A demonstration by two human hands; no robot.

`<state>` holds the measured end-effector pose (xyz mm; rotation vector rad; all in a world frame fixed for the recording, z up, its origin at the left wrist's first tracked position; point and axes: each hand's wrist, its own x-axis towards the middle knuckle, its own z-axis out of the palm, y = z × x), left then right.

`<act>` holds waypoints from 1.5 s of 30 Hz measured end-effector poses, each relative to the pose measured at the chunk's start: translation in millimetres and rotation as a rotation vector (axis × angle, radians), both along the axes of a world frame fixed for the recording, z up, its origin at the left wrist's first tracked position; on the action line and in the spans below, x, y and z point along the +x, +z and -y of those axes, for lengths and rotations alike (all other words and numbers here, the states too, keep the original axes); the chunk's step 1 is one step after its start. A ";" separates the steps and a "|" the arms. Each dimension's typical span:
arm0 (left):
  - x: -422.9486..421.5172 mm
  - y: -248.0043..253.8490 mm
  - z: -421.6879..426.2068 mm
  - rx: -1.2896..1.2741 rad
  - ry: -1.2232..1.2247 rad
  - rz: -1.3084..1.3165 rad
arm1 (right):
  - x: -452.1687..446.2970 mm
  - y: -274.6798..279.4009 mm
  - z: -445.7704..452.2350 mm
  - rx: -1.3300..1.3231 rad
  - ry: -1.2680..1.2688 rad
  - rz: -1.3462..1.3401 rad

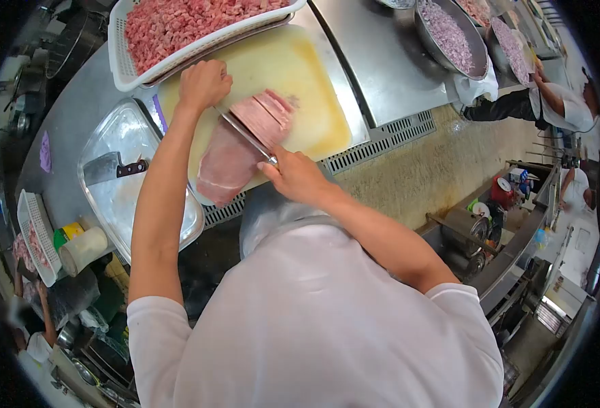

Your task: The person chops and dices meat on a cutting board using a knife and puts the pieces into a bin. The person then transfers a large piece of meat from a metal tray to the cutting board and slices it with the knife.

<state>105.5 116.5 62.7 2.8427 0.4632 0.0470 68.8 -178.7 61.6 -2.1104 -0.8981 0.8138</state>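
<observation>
A large piece of pale pink raw meat (pixel 228 162) lies on the yellowed cutting board (pixel 320 88), its upper part cut into thick slices (pixel 271 112). My right hand (pixel 298 175) is closed round the handle of a knife, and the knife blade (pixel 244 132) crosses the meat beside the slices. Near the far end of the blade, my left hand (pixel 206 85) is curled into a fist over the board. Its fingertips are turned away, so whatever they may hold is hidden.
A white perforated basket (pixel 124 58) of diced meat stands behind the board. To the left, a cleaver (pixel 113 168) lies on a metal tray (pixel 96 204). Metal bowls (pixel 473 58) with chopped purple pieces stand at the upper right, near another person (pixel 562 105).
</observation>
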 end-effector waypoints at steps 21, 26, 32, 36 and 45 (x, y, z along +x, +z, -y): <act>-14.8 3.9 96.6 -0.034 0.045 0.130 | -0.3 17.3 90.0 -0.116 0.048 -0.236; -18.5 -1.0 128.9 -0.084 0.027 0.344 | 8.5 26.4 119.0 -0.144 0.024 -0.302; -18.2 21.0 115.8 -0.158 -0.095 0.047 | 20.3 75.2 121.1 -0.222 -0.011 -0.332; -18.7 60.1 97.3 -0.081 -0.129 -0.032 | -1.0 95.9 102.9 -0.146 -0.056 -0.262; -21.4 47.8 66.6 -0.149 -0.167 -0.073 | -19.7 108.1 64.8 -0.215 -0.101 -0.226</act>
